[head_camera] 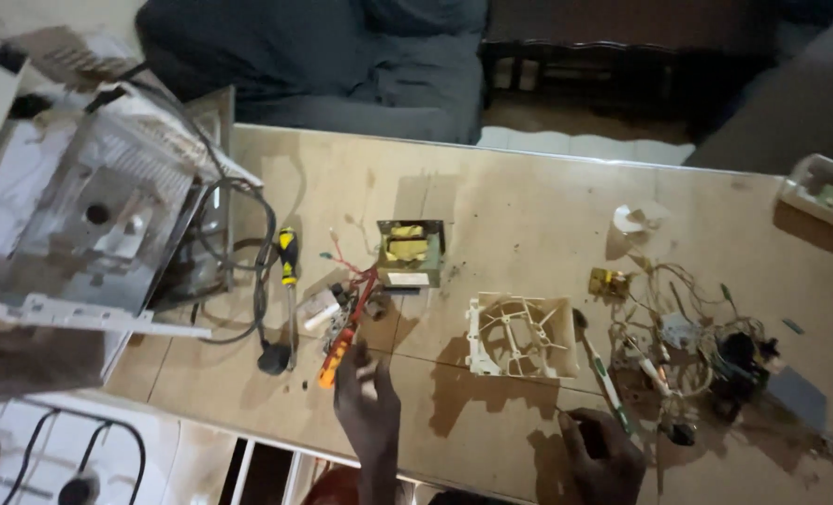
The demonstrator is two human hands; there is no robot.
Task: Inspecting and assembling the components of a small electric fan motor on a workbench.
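A person's left hand (367,397) reaches over a wooden bench (519,201), fingers loosely spread and holding nothing, fingertips just beside an orange-handled screwdriver (340,344) that lies among red wires. The right hand (603,454) rests near the bench's front edge, curled at the lower end of a green-and-white screwdriver (606,383); whether it truly grips the tool cannot be told. Between the hands sits a cream plastic fan housing (519,337). A transformer (410,251) stands behind it, a yellow-and-black screwdriver (288,257) to the left beside a dismantled metal appliance casing (98,224), and tangled wiring (688,346) to the right.
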